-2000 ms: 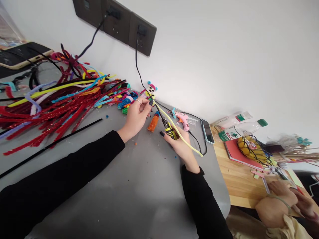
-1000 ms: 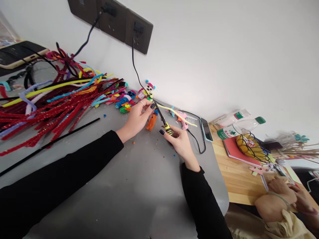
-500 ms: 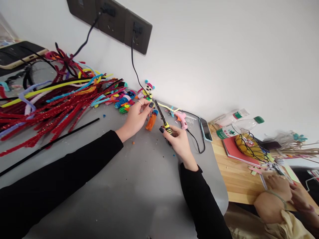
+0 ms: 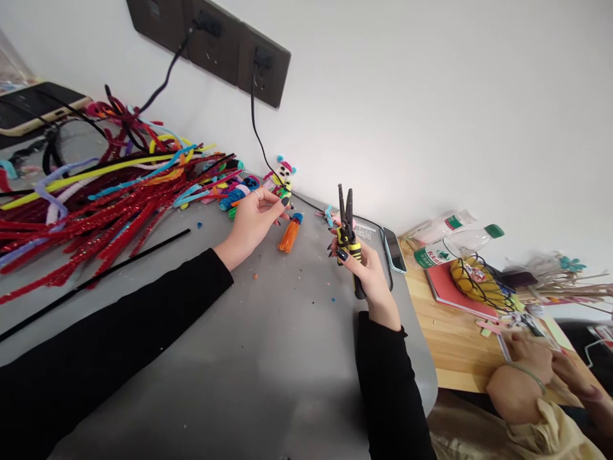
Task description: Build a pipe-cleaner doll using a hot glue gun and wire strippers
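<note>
My right hand (image 4: 366, 268) is wrapped round the yellow-and-black handles of a pair of pliers (image 4: 348, 236), whose long dark jaws stand apart and point up. My left hand (image 4: 253, 220) is closed, thumb against fingers, over the back of the desk; what lies in the pinch is hidden. Just right of its fingertips lies an orange tassel-like fuzzy piece (image 4: 288, 235) with a blue top. Behind the fingers are small pipe-cleaner figures (image 4: 285, 169). A pink glue gun (image 4: 359, 231) is partly covered by the pliers and my right hand.
Pipe cleaners (image 4: 119, 191) in many colours are heaped at the left, with a single black one (image 4: 115, 268) in front. A phone (image 4: 394, 249) lies at the desk's right edge. Beyond, a wooden table (image 4: 426, 313) bears bottles (image 4: 472, 241) and another person's hands (image 4: 529, 358). Cords hang from wall sockets (image 4: 230, 41).
My right hand has moved right, away from my left hand, and the pliers' jaws have opened. The pale yellow strip running right from my left fingertips no longer shows. My left hand has shifted slightly left.
</note>
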Tool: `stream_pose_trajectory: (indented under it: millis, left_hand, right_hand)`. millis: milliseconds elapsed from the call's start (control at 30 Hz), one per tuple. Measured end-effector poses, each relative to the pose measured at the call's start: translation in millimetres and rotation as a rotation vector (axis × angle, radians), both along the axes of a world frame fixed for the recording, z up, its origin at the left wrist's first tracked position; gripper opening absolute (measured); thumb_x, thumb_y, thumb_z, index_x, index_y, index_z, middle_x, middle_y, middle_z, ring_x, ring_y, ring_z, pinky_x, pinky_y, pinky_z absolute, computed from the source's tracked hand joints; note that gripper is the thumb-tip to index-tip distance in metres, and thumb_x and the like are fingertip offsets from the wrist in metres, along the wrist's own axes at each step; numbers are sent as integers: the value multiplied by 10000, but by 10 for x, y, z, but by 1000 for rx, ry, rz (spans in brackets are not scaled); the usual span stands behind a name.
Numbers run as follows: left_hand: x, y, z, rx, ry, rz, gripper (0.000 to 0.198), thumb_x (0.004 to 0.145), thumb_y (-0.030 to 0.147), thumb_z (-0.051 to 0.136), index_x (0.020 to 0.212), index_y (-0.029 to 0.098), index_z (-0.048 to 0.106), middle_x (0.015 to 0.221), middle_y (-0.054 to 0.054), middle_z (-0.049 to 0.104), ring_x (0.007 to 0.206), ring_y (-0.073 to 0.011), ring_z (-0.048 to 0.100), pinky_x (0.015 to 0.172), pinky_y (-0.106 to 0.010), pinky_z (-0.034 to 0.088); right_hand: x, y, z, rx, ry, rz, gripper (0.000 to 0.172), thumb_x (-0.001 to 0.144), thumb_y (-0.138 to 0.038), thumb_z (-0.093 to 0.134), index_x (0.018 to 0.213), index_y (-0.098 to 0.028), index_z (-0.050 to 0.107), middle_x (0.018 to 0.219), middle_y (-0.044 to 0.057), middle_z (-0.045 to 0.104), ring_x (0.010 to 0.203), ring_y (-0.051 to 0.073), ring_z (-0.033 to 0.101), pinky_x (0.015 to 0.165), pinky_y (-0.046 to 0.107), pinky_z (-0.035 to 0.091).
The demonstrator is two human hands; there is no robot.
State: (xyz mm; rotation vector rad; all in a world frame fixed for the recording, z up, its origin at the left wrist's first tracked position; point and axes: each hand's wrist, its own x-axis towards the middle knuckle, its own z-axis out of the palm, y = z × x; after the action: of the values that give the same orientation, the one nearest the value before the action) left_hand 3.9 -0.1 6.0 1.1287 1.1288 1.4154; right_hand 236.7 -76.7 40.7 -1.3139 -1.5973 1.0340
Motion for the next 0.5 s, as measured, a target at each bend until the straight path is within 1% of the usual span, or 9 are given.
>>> stream_pose_trajectory:
  millis: [67,167,233,300,400,433,500]
  left_hand:
    - [-12,-1,25,-28,-6,8,177,878,167,669,741,205,563,824,-46,759,718,-166,721,599,-266,519]
    - [-23,1,49,-50,-6,24,181,831,129,691,733,210,561,721,-20,718,718,-176,714,613,-270,526]
    - [-25,8,54,-53,-9,38,183,794,113,707,748,215,563,693,-2,691,720,-179,709,621,-273,534]
    - [-26,21,48,-48,-24,39,185,776,108,717,778,218,569,722,5,685,715,-171,703,628,-273,539]
    - [-36,55,19,-30,-47,33,167,779,97,702,856,212,609,767,5,683,703,-158,693,625,-266,531]
    - [-44,69,4,-28,-47,33,168,781,97,695,888,209,632,775,3,685,709,-159,693,626,-265,530]
    - [-64,97,-26,-33,-26,27,171,792,120,687,941,203,682,798,-12,703,743,-172,702,640,-270,537]
  right_hand:
    - [27,-9,35,47,-28,14,372,845,-515,746,1060,-216,696,1004,66,668,952,232,573,888,363,464]
    - [68,-25,84,78,-64,45,300,862,-485,736,980,-213,691,980,63,664,931,228,560,871,358,460]
    - [114,-45,99,58,-57,95,307,853,-473,750,1010,-212,709,999,66,672,940,232,568,871,360,465]
    - [182,-74,92,5,-4,188,424,829,-501,765,1141,-218,716,1050,73,686,963,245,588,873,371,479]
    - [311,-144,83,-165,109,360,695,819,-604,721,1389,-218,625,1094,87,702,940,259,629,841,393,508]
    - [353,-177,99,-242,111,413,744,832,-618,698,1443,-208,586,1088,90,706,914,253,638,826,394,515]
    - [423,-258,176,-370,36,504,776,862,-594,686,1507,-192,531,1067,86,712,864,226,646,815,384,527]
